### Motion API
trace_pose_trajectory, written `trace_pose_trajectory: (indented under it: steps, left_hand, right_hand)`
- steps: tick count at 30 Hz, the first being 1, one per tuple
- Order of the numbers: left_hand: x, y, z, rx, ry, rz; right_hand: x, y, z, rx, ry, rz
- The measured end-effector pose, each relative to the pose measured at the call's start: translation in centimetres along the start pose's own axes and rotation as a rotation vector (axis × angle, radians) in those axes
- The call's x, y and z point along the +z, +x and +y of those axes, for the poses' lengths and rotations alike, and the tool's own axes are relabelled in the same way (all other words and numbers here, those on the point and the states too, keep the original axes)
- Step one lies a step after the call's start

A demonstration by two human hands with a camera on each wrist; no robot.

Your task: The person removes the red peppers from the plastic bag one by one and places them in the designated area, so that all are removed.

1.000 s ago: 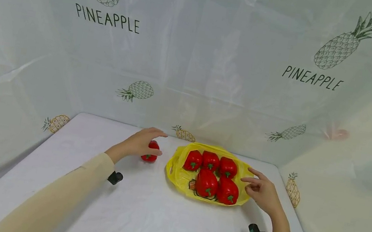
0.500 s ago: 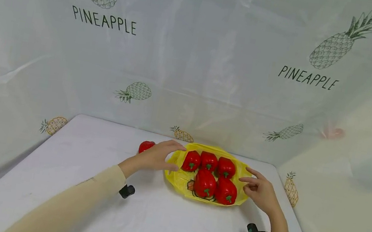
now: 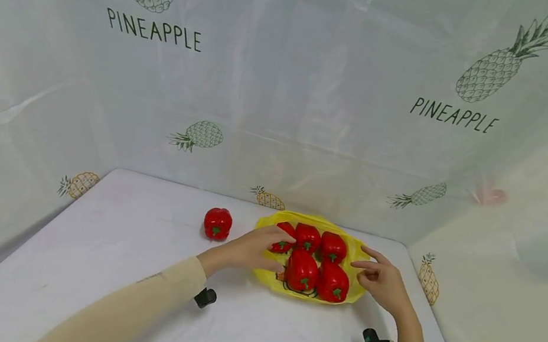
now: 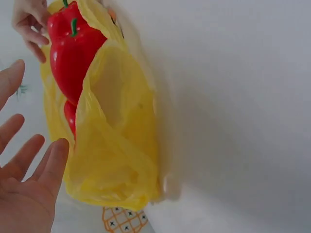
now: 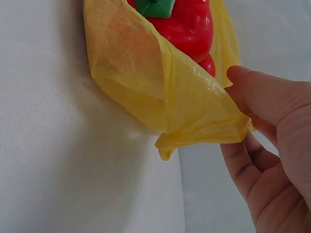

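A yellow plastic bag (image 3: 320, 221) lies spread on the table, its mouth turned up, with several red bell peppers (image 3: 302, 271) inside. My left hand (image 3: 256, 249) is over the bag's left side, partly covering one pepper; its fingers (image 4: 59, 150) are spread and grasp nothing in the left wrist view. At the bag's right edge, my right hand (image 3: 385, 284) pinches the yellow plastic between thumb (image 5: 265, 92) and fingers, as the right wrist view shows. One more red bell pepper (image 3: 218, 224) with a green stem sits alone on the table, left of the bag.
The white table (image 3: 269, 338) ends at the back against a hanging pineapple-print sheet (image 3: 284, 107). This sheet also closes in the left and right sides. A small black camera (image 3: 205, 298) sits under the left wrist, another black camera (image 3: 376, 341) by the right wrist.
My left hand has moved right, away from the lone pepper, which it partly hid before, and is now over the bag's left side. My right hand stays at the bag's right edge.
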State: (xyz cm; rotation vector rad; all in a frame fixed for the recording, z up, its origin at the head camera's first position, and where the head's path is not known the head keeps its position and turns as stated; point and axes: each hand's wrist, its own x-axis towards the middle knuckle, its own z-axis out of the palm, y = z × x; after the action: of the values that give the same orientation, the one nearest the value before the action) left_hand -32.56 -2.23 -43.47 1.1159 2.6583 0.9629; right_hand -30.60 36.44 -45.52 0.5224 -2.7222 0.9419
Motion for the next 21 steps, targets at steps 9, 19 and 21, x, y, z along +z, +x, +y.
trace_pose_trajectory:
  steps: [9, 19, 21]
  left_hand:
    - [1.5, 1.0, 0.6, 0.012, 0.002, -0.014]
    - [2.6, 1.6, 0.9, -0.009, -0.001, -0.023]
    - [2.7, 1.7, 0.9, -0.016, -0.004, -0.020]
  right_hand:
    - [0.0, -0.1, -0.2, -0.004, 0.000, 0.009]
    - [0.1, -0.1, -0.4, -0.018, -0.010, 0.003]
    - [0.1, -0.1, -0.4, -0.016, -0.010, 0.003]
